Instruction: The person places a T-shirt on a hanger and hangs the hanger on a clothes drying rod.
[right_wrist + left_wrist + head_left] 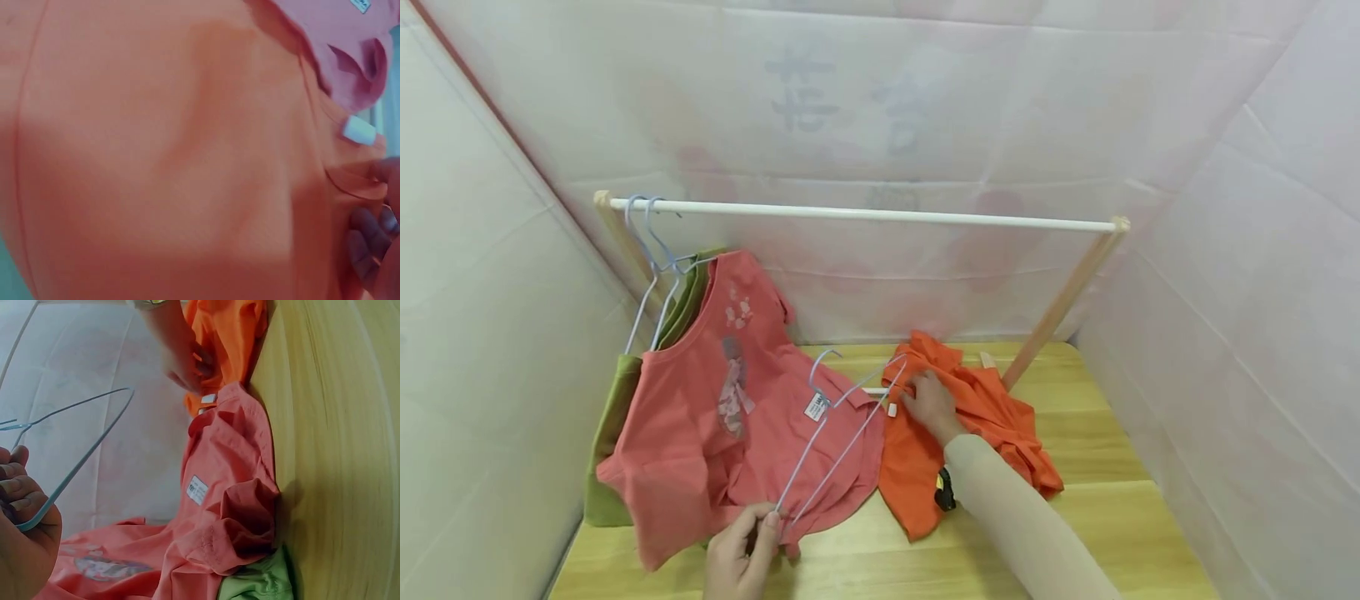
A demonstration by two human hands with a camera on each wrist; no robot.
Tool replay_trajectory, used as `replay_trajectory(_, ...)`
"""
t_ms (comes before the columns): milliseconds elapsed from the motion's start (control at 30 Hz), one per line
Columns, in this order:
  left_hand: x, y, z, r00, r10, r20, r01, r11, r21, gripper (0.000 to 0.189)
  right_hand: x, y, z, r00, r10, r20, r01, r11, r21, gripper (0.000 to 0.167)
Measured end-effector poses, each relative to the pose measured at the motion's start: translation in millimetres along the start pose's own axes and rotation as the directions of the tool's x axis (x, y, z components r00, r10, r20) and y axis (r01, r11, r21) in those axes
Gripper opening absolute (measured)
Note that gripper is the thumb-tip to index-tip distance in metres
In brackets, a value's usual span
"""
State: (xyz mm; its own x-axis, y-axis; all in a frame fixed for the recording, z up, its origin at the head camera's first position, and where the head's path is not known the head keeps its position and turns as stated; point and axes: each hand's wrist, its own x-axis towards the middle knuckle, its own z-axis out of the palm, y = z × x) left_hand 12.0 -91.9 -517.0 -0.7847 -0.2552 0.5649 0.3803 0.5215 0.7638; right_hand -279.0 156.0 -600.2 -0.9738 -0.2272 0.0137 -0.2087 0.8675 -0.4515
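Observation:
A pale blue wire hanger (848, 443) slants up over the pink shirt, its lower end held by my left hand (741, 554). In the left wrist view, fingers curl round the hanger's (81, 464) bent end. My right hand (934, 404) grips the upper edge of a crumpled orange shirt (992, 400) lying on the table. A white tag (359, 130) shows near the pinched cloth in the right wrist view. The hanger's far end reaches just above the orange shirt's edge; I cannot tell whether they touch.
A white rail (865, 214) on wooden posts (1060, 308) spans the back. At its left end hang a pink shirt (775, 433), its hem spread over the wooden table (1120, 500), and a green garment (610, 492) behind it. Pale cloth walls enclose three sides.

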Motion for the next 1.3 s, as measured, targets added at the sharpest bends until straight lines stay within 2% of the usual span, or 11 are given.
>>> replay_trajectory(100,-3.0,-1.0,1.3,1.000,-0.005,0.026,0.005,1.000,0.000,0.031,-1.2,4,6,0.998,0.054,-0.042,-0.052,0.998,0.039,0.019)
replay_trajectory(200,-5.3,-3.5,0.7,0.998,-0.020,0.055,0.020,1.000,0.006,0.031,-1.6,6,9,0.992,0.100,-0.082,-0.087,0.984,0.156,0.016)
replay_trajectory(333,-6.2,-5.0,-1.1,0.991,-0.080,0.109,0.080,0.997,0.007,0.024,-1.9,4,8,0.980,0.151,-0.132,-0.097,0.933,0.348,0.016)
replay_trajectory(467,-5.3,-2.7,2.2,0.980,-0.138,0.145,0.139,0.990,0.009,0.020,-4.2,4,2,0.973,0.163,-0.163,-0.074,0.891,0.447,0.017)
replay_trajectory(600,-4.1,-1.9,9.5,0.978,-0.179,0.107,0.179,0.984,0.016,0.021,-7.3,2,-2,0.969,0.145,-0.202,-0.025,0.865,0.501,0.015)
replay_trajectory(767,-1.6,-5.6,21.4,0.972,-0.224,0.077,0.226,0.974,-0.024,0.022,-11.2,-2,-8,0.969,0.126,-0.212,0.022,0.812,0.583,0.014)
replay_trajectory(867,0.7,-7.3,28.7,0.959,-0.267,0.097,0.273,0.960,-0.056,0.021,-14.2,-6,-11,0.974,0.113,-0.196,0.029,0.797,0.604,0.015)
replay_trajectory(967,3.7,-8.2,35.3,0.939,-0.324,0.117,0.334,0.939,-0.086,0.020,-18.2,-10,-13,0.977,0.091,-0.191,0.047,0.788,0.613,0.016)
replay_trajectory(1033,5.7,-9.0,39.3,0.932,-0.341,0.120,0.353,0.930,-0.098,0.020,-21.2,-13,-15,0.980,0.071,-0.187,0.063,0.778,0.625,0.016)
replay_trajectory(1167,9.1,-9.9,47.2,0.938,-0.327,0.113,0.339,0.934,-0.112,0.020,-29.5,-20,-17,0.976,0.013,-0.215,0.132,0.752,0.646,0.016)
replay_trajectory(1300,11.3,-7.7,55.4,0.942,-0.313,0.119,0.328,0.934,-0.140,0.017,-41.5,-29,-19,0.956,-0.086,-0.282,0.249,0.748,0.616,0.016)
